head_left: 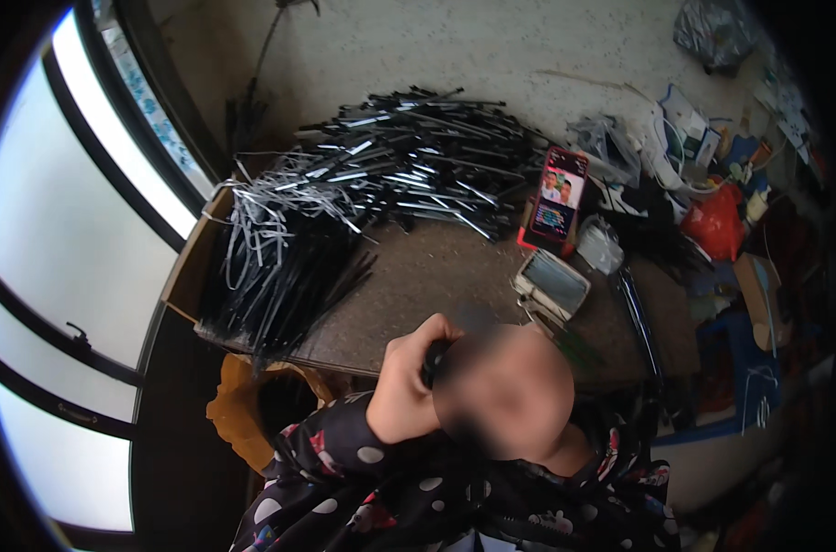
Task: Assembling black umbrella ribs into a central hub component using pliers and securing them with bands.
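My left hand is raised over the table's near edge, its fingers curled round something black that I cannot make out. Close beside it, a round blur covers most of my right hand. Only the wrist side shows plainly, so the right fingers and anything in them are hidden. Beyond the hands, a large heap of thin black strips with shiny parts lies along the back of the brown table. To the left rests a bundle of long black strips, with pale ribbon-like strips tangled over its far end.
A phone with a lit screen leans upright on a red stand. In front are a rectangular metal tin and a green-handled tool. Bags, including a red one, crowd the right. An orange-yellow bag hangs below the table.
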`<state>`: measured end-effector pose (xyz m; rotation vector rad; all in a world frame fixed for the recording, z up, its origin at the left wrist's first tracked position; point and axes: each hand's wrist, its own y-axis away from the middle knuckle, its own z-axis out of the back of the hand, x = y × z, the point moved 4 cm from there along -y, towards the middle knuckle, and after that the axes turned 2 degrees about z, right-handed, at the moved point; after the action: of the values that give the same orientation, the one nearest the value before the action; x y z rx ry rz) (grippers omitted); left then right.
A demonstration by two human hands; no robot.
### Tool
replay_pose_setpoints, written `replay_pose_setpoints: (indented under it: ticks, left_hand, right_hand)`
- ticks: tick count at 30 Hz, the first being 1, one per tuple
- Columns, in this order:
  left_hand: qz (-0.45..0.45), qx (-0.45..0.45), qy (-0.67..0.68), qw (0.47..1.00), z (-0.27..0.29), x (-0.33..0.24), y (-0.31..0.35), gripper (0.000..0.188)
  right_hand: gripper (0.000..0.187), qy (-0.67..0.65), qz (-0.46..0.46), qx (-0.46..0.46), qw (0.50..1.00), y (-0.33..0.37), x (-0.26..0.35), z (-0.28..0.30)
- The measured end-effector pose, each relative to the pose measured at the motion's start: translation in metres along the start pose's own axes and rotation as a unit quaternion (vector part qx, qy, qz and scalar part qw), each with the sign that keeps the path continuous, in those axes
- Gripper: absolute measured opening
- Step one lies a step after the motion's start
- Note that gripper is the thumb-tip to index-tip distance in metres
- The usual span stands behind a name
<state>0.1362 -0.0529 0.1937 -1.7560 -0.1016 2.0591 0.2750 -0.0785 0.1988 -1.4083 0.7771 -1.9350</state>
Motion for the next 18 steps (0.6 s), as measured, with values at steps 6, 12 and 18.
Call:
replay_pose_setpoints:
  ticks: [6,12,18]
  left_hand:
    - [-0.025,0.011,0.209,0.977,0.030,-0.003,0.007,0.024]
    - [0.096,0.012,0.101,0.990,0.019,0.046,0.000,0.026]
    - [0.093,0.066,0.049,0.992,0.007,0.044,-0.011,0.024]
  right_hand:
    - [0.047,0.256,0.060,0.072,0.962,0.035,-0.045,0.047]
    - [0.081,0.518,-0.276,0.280,0.760,0.156,-0.141,0.069]
    - [0.052,0.185,-0.385,0.198,0.882,0.143,-0.121,0.042]
